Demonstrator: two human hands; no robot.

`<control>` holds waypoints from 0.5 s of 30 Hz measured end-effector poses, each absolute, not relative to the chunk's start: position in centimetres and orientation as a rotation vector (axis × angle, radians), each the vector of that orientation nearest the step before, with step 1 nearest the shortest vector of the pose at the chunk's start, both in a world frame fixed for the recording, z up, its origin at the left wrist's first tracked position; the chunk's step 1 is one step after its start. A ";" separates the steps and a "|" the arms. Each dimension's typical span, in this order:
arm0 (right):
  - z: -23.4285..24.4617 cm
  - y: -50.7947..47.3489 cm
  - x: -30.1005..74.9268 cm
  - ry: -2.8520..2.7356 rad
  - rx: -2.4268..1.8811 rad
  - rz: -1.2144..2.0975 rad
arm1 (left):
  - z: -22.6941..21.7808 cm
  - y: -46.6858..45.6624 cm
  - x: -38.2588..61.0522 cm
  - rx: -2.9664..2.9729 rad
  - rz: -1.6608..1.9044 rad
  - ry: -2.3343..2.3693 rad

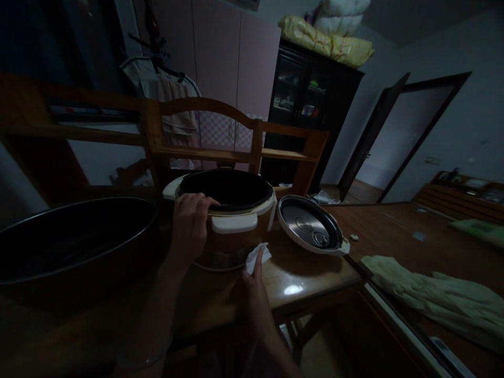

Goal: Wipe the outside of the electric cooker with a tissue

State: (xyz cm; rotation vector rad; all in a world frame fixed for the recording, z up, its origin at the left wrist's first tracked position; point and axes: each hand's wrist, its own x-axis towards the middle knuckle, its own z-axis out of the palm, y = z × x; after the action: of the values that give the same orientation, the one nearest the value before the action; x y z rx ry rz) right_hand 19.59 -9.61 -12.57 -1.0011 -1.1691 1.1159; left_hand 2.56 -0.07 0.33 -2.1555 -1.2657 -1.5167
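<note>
A rice cooker with a dark inner pot and pale handles stands uncovered on the wooden table. My left hand grips its near-left rim, the fingers curled over the edge. Low in front of the cooker's right side, my right hand pinches a crumpled white tissue. The cooker's lid lies to the right, its metal inner side facing up. Shadow makes the inside of the pot too dark to make out.
A large dark round pan stands on the left. Behind the table rises a wooden shelf frame. On the right is a wooden surface bearing a pale green cloth and a small white round object.
</note>
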 end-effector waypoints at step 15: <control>-11.5 -7.9 19.9 -1.126 -1.050 1.011 | 0.5 -0.2 2.8 -2.164 -1.558 -1.279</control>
State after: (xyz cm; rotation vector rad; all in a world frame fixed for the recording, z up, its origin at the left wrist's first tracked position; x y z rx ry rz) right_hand 19.91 -7.94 -11.53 -1.0504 -1.1261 1.0114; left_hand 2.75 -0.22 0.49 -2.1639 -1.2793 -1.5580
